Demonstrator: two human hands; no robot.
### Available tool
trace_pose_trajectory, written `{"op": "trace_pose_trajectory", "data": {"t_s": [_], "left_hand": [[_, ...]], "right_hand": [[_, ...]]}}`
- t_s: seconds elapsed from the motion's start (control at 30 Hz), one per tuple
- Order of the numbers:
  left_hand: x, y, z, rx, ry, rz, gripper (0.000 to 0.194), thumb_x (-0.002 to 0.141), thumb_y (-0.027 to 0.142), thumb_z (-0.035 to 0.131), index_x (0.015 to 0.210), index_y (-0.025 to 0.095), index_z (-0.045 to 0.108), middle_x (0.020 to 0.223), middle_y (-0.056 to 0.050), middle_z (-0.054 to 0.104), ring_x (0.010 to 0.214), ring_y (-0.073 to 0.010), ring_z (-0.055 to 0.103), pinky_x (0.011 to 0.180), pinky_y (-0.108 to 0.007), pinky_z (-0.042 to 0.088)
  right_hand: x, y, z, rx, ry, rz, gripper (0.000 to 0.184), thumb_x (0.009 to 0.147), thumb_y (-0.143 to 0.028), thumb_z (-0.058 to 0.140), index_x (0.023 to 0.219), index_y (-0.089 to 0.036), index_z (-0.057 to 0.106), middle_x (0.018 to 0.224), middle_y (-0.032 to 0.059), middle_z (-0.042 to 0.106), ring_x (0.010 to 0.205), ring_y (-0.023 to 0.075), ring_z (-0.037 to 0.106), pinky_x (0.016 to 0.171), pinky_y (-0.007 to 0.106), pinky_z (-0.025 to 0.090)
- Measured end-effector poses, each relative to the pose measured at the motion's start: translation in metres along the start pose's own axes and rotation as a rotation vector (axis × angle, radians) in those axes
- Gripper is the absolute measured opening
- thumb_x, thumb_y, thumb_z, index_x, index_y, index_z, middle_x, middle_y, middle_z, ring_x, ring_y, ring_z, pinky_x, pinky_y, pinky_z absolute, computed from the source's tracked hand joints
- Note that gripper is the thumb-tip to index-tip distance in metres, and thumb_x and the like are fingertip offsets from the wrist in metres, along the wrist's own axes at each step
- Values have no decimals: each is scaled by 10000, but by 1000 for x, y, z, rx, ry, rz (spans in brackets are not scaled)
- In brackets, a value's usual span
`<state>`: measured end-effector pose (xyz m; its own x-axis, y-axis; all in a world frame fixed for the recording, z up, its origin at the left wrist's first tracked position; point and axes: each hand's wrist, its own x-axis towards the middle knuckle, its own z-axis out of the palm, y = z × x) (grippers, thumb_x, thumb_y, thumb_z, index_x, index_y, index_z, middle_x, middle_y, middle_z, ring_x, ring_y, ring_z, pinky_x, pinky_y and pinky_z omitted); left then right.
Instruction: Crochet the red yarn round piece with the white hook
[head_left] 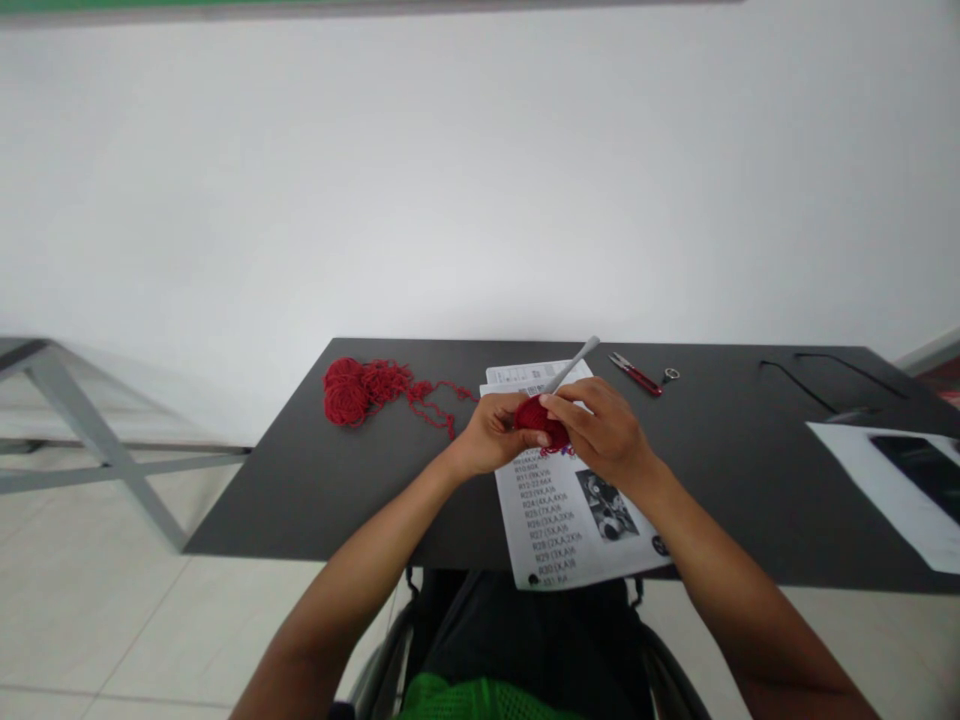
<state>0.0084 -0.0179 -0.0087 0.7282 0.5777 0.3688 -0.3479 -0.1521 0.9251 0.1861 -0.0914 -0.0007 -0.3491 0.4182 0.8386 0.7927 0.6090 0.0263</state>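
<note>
My left hand (491, 435) is closed around the edge of a small round red crochet piece (541, 424), thumb along its near side. The fingers of my right hand (600, 428) are pinched together at the piece's upper right, by the lower end of a grey-handled crochet hook (576, 363). The hook slants up and away to the right; its tip is hidden at the work. Small purple and pink bits hang along the piece's lower edge. Beneath both hands lie printed pattern sheets (555, 545). Red yarn (346, 392) sits in a ball and loose tangle on the left, its strand trailing toward my left hand.
Small red-handled snips (637, 375) with a ring lie at the back, right of the hook. Farther right are eyeglasses (817, 385), a white sheet (877, 475) and a black phone (919, 470). The dark table (300, 510) meets a white wall behind.
</note>
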Motion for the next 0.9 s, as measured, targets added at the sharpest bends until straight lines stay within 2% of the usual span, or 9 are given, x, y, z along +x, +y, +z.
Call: {"op": "trace_pose_trajectory", "data": {"t_s": [0.33, 0.53, 0.9], "left_hand": [[-2, 0, 0, 11, -3, -7, 413, 666, 432, 907, 723, 97, 671, 658, -43, 679, 609, -128, 608, 586, -243, 492], [-2, 4, 2, 12, -2, -29, 449, 648, 467, 910, 694, 103, 653, 638, -40, 669, 583, -126, 602, 577, -247, 502], [-2, 2, 0, -1, -39, 1, 415, 668, 426, 908, 707, 95, 661, 628, -41, 674, 569, -118, 607, 568, -232, 499]], "right_hand": [[0, 2, -1, -10, -5, -51, 323, 965, -83, 530, 1239, -237, 607, 891, 58, 689, 809, 191, 605, 751, 337, 493], [-1, 1, -2, 3, -20, -34, 344, 969, -91, 529, 1261, -257, 599, 898, 49, 689, 822, 189, 613, 761, 343, 491], [1, 2, -3, -24, -23, -70, 281, 971, -84, 533, 1199, -237, 593, 888, 38, 678, 791, 176, 596, 738, 328, 483]]}}
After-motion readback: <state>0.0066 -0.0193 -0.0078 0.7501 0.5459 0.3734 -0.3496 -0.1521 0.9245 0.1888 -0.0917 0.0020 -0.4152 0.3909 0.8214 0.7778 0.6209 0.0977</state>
